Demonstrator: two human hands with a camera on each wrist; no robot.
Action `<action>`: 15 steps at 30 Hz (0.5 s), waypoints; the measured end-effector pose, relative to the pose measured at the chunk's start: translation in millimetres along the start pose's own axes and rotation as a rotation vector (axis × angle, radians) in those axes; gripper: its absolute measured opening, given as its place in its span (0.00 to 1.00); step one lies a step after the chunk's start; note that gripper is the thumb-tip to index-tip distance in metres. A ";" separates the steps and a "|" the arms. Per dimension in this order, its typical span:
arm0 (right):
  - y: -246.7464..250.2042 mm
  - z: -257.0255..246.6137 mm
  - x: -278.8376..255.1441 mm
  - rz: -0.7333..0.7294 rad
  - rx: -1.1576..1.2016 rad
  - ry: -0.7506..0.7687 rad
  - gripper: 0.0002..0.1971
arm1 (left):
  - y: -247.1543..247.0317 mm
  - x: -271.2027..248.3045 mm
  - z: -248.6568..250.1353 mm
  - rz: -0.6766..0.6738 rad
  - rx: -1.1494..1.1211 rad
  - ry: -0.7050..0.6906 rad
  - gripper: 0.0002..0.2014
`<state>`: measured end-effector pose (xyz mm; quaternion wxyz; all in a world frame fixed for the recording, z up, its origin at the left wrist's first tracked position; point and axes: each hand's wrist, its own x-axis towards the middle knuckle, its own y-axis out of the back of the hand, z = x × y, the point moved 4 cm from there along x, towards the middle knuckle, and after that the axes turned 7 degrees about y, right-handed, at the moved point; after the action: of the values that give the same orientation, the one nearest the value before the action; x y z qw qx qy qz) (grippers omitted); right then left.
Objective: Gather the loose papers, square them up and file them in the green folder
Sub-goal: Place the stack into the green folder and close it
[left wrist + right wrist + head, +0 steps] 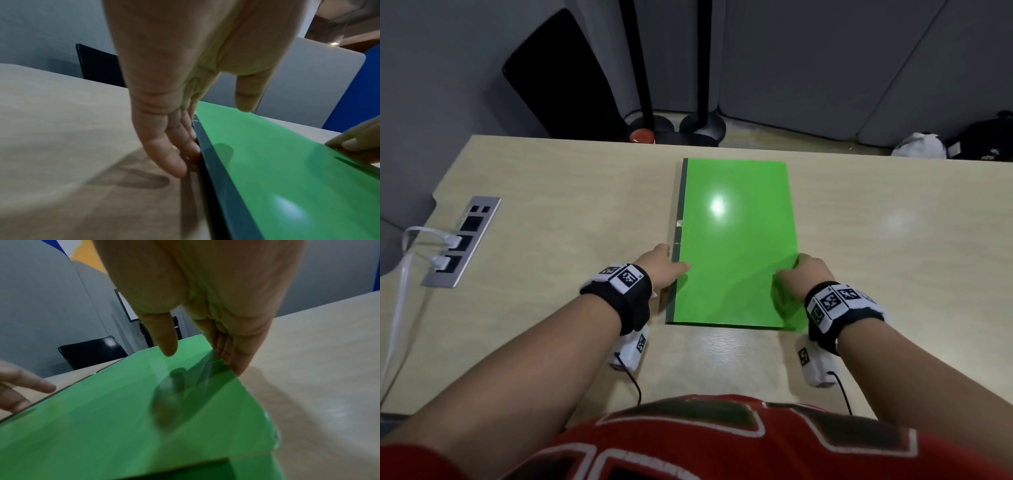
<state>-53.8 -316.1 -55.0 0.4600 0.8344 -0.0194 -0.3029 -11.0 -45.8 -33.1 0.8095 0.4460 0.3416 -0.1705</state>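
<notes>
The green folder lies shut in the middle of the frame on the table, glossy with a glare spot and a dark spine along its left edge; no loose papers show, so the filing looks done or nearly so. The left hand lies with straight fingers against the spine, thumb over the cover, while the right hand has its fingers at or under the right edge, thumb above. If the cover is slightly lifted there, the next move is pressing it flat.
</notes>
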 end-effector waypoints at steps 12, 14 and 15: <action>-53.6 -110.4 16.6 -0.151 -0.057 0.254 0.17 | 63.3 34.9 -73.1 0.259 0.034 0.270 0.33; -60.6 -123.4 17.2 -0.170 -0.060 0.281 0.17 | 72.2 38.8 -83.4 0.270 0.046 0.297 0.33; -63.7 -128.1 18.2 -0.175 -0.061 0.295 0.17 | 75.9 40.8 -86.9 0.278 0.061 0.302 0.33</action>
<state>12.3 -188.2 -63.1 0.4550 0.8539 0.1301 -0.2165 27.1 69.6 -47.9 0.7509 0.5338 0.3889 0.0013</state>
